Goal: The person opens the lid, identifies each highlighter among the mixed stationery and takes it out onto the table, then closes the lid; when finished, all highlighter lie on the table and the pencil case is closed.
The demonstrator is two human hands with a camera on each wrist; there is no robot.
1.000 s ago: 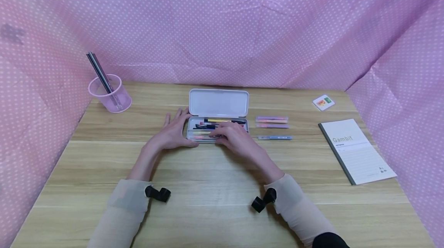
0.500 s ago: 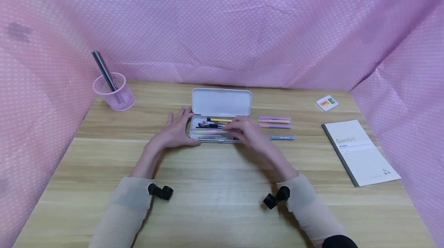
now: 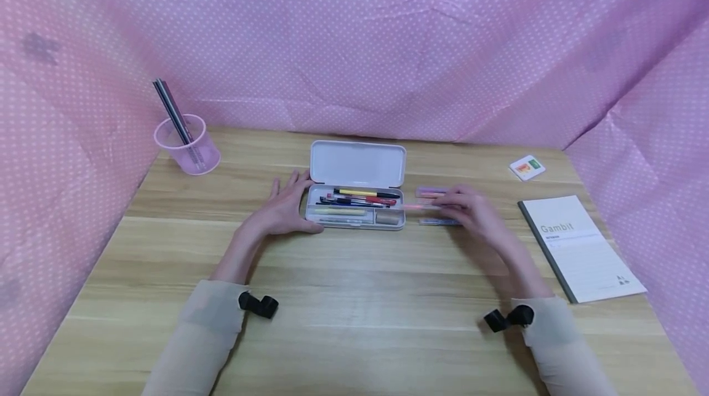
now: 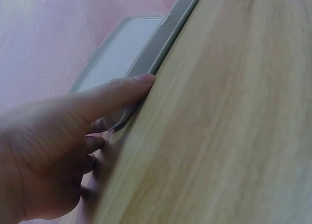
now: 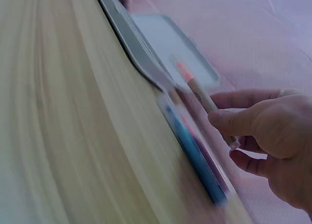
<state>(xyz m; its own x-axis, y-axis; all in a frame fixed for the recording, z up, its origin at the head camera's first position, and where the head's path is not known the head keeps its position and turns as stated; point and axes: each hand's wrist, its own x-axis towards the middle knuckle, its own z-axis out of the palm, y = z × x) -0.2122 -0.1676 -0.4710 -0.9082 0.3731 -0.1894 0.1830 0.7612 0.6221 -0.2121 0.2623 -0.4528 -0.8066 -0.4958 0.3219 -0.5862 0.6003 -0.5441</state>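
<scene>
A white pencil case point(image 3: 357, 165) lies with its lid raised in the middle of the table. My left hand point(image 3: 284, 209) grips its left end, the thumb against the front wall point(image 4: 155, 60) and the other fingers toward the back. Inside are a yellow-and-black pen point(image 3: 360, 193), a red pen point(image 3: 386, 201), several other pens and a grey-brown block point(image 3: 386, 217). Right of the case, my right hand point(image 3: 471, 211) pinches a beige pen with a pink end point(image 5: 201, 94) between thumb and fingertips. Under it lie a purple pen point(image 3: 429, 189) and a blue pen point(image 3: 434, 222), partly hidden.
A pink cup point(image 3: 196, 153) holding several dark sticks stands at the back left. On the right lie a notebook point(image 3: 581, 254) and a small white card-like piece with a colored print point(image 3: 527, 167). A pink dotted cloth point(image 3: 343, 45) hangs behind the table.
My right hand has moved right, from over the case to the pens beside it, bringing the beige pen out. The grey-brown block now shows. My left hand stays on the case.
</scene>
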